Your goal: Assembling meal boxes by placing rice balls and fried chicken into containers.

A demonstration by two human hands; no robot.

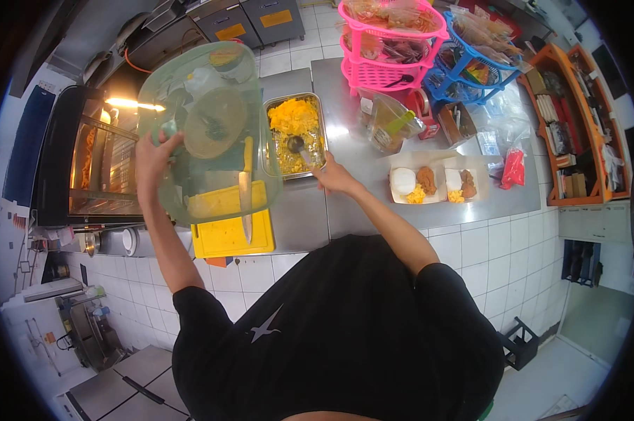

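My left hand (157, 158) grips the side of a large translucent green plastic lid (180, 182), which is tilted up. Beneath and through it I see a yellow cutting board (233, 243) and a yellow-handled knife (247, 228). At the near right corner of a metal tray (322, 116), my right hand (336, 177) is closed on the handle of a spoon (296, 144). The spoon's bowl rests among yellow crumbled food (294, 116), heaped toward the tray's far end. My fingertips partly hide the handle's end.
Right of the tray sit two paper food boxes (435, 161) with rice, fried pieces and yellow food. Behind them are a plastic bag (387, 123), a pink tiered basket (394, 59) and blue baskets (471, 63). A lit glass-fronted oven (96, 168) stands at the left.
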